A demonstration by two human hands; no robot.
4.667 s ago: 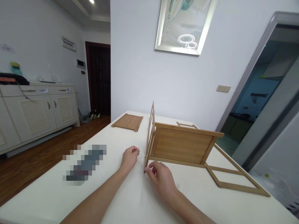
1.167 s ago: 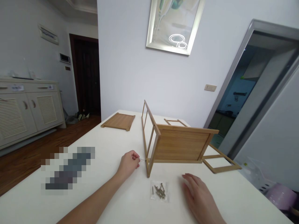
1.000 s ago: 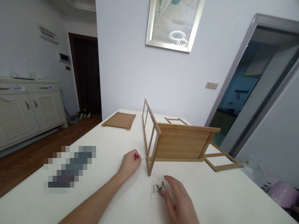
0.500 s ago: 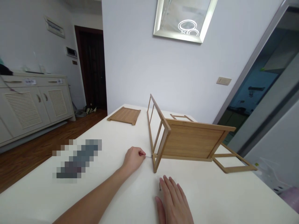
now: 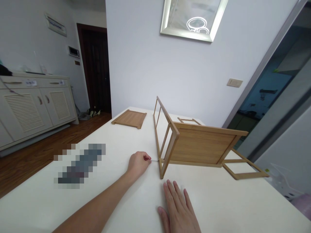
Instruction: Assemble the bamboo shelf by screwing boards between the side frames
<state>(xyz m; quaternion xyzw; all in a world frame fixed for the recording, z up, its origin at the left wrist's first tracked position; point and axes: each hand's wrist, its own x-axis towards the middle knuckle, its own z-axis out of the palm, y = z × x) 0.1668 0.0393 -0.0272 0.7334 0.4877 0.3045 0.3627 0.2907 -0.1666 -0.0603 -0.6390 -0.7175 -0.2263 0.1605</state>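
Pinching a rod (image 5: 155, 160), the left hand (image 5: 138, 163) has it low against the standing frame (image 5: 170, 151); the tip's hard to make out, so line it up square. The right hand (image 5: 178, 207) lies flat on the table (image 5: 218, 197), fingers spread.

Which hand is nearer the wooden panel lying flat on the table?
Your left hand, on the near side of the flat panel; your right hand is farther toward you and off to the right.

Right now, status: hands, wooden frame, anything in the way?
Left hand pinching thin rod, end low on standing wooden frame. Right hand palm down on table, fingers toward frame. Wood panel abuts frame, seemingly not blocking rod.
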